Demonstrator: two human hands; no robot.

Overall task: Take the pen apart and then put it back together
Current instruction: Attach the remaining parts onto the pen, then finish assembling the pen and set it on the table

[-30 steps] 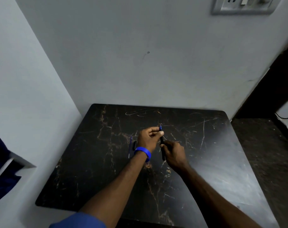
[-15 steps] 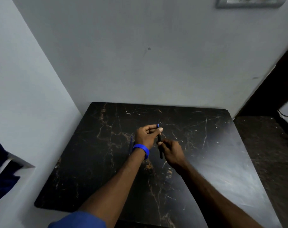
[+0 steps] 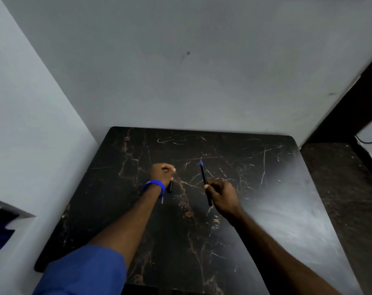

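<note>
A: Where are the arms?

B: Both reach over the table [image 3: 265, 199]. The right hand [image 3: 222, 194] sits right of the table's middle, fingers clenched round the pen [image 3: 204, 179], blue tip pointing at the wall.

A: The left?

B: The left hand [image 3: 160, 172], wearing a blue wristband [image 3: 155, 187], is curled left of the pen, well apart. A small dark part [image 3: 170, 186] shows under it; whether it's gripped, I cannot tell.
</note>
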